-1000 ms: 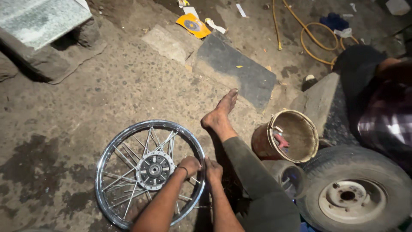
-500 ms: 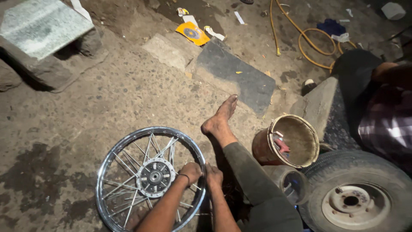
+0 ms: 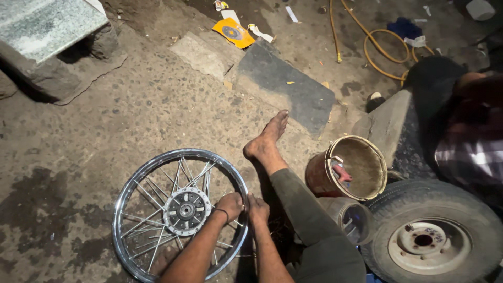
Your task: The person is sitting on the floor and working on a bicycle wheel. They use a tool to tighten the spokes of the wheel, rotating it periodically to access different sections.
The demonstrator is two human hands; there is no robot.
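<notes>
Head view is showing both hands, the left hand (image 3: 229,204) and right hand (image 3: 258,208), gripping the right side of a spoked wheel (image 3: 181,212) (lower middle of the frame). A bucket (image 3: 348,167) is tilting beside a tire (image 3: 432,236) at lower right.

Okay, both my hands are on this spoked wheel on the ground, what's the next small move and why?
Probably turn the chrome wheel a little to bring the next spoke to you. Your left hand and right hand sit together at its right rim, beside the hub, so they reach only that section.

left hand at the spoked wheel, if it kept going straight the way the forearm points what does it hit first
Likely the chrome rim just past the left hand, then bare concrete ground; depth is unclear.
</notes>
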